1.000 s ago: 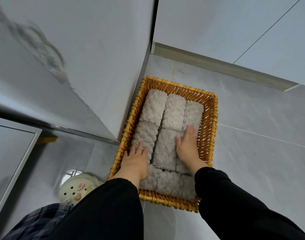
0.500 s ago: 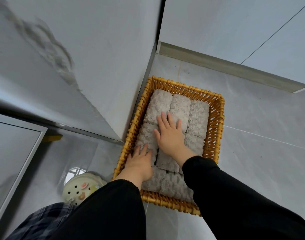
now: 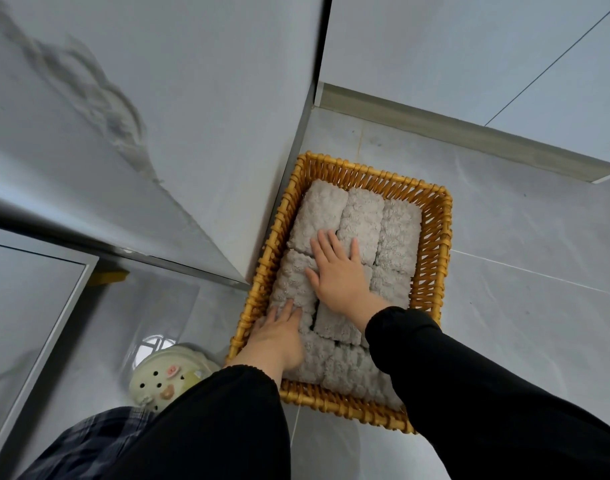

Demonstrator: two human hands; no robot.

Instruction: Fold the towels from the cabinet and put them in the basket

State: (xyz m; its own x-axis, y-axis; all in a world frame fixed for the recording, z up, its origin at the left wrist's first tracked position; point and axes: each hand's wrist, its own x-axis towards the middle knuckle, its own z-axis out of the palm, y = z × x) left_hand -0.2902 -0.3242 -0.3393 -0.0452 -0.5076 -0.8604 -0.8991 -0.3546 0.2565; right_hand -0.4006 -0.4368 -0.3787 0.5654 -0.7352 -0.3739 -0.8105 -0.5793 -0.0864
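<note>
An orange wicker basket (image 3: 433,251) stands on the tiled floor beside a cabinet side. Several folded grey towels (image 3: 398,233) fill it in rows. My right hand (image 3: 341,271) lies flat with straight fingers on the middle towels. My left hand (image 3: 277,336) rests flat on the towels along the basket's near left side, fingers straight. Black sleeves cover both forearms and hide the near towels in part.
The cabinet side panel (image 3: 206,126) rises at the left, touching the basket. A pale slipper with small charms (image 3: 165,379) sits on the floor at the lower left. A skirting board (image 3: 469,140) runs along the far wall. Grey floor tiles (image 3: 525,306) lie to the right.
My right hand moved from the right column of towels to the middle ones and a little farther up. My left hand stayed at the near left side.
</note>
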